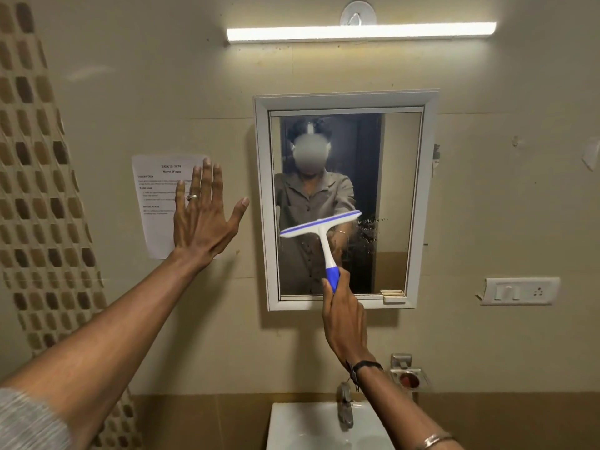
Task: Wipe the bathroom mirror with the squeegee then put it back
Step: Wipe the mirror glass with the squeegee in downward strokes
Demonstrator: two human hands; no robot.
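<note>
A white-framed bathroom mirror (394,177) hangs on the beige wall ahead. My right hand (344,316) grips the blue handle of a white and blue squeegee (319,227). Its blade lies tilted across the lower middle of the glass, the right end higher. Water droplets (370,230) speckle the glass just right of the blade. My left hand (203,216) is flat against the wall left of the mirror, fingers spread, over a printed sheet of paper (156,203). It holds nothing.
A white sink (292,427) with a metal tap (344,407) sits below the mirror. A tube light (360,32) runs above it, with a white hook (357,13) over that. A switch plate (519,290) is on the right wall, a mosaic tile strip (35,190) at left.
</note>
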